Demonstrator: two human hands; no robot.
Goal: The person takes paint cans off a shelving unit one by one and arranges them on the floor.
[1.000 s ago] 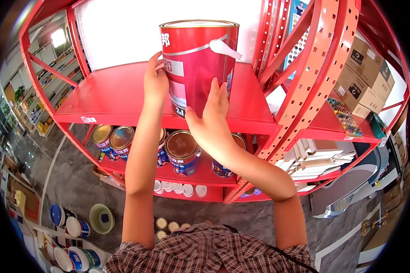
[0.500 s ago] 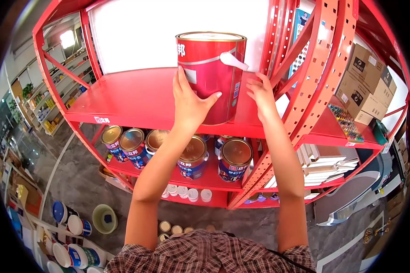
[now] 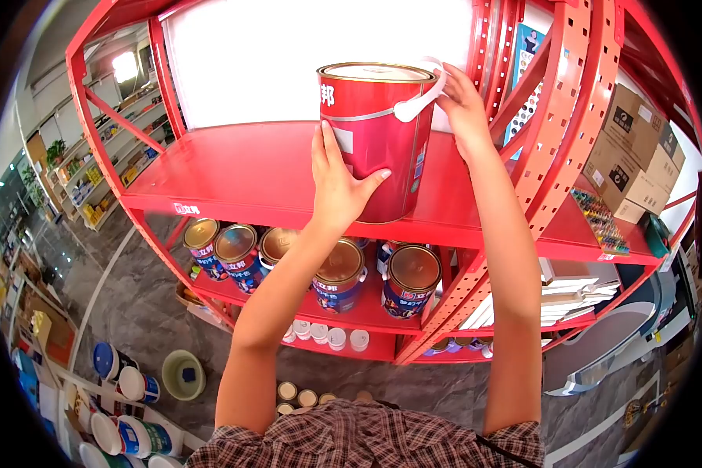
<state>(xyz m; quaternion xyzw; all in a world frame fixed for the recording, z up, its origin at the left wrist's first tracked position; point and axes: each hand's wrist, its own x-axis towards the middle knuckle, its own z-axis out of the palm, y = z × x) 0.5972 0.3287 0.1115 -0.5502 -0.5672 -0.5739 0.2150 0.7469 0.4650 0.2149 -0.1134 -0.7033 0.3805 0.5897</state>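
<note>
A large red paint can [image 3: 382, 140] with a gold-rimmed lid appears to stand upright at the front edge of the red shelf [image 3: 234, 168]. My left hand [image 3: 341, 183] lies against the can's front, fingers stretched upward and thumb spread to the right. At the can's upper right, my right hand [image 3: 464, 105] has its fingers closed around the white handle [image 3: 419, 104], which is raised to about the lid's height. Parts of those fingertips are hidden behind the handle and rim.
Several smaller paint cans [image 3: 413, 273] stand on the shelf below, above a row of white tubs [image 3: 336, 338]. A perforated red post [image 3: 558, 117] rises close to my right arm. Cardboard boxes [image 3: 628, 144] are stacked at right. On the floor at left sits a pale green bucket [image 3: 184, 376].
My right hand has moved up from beside the can to its handle, and the handle has swung upward. The left hand stays against the can's front.
</note>
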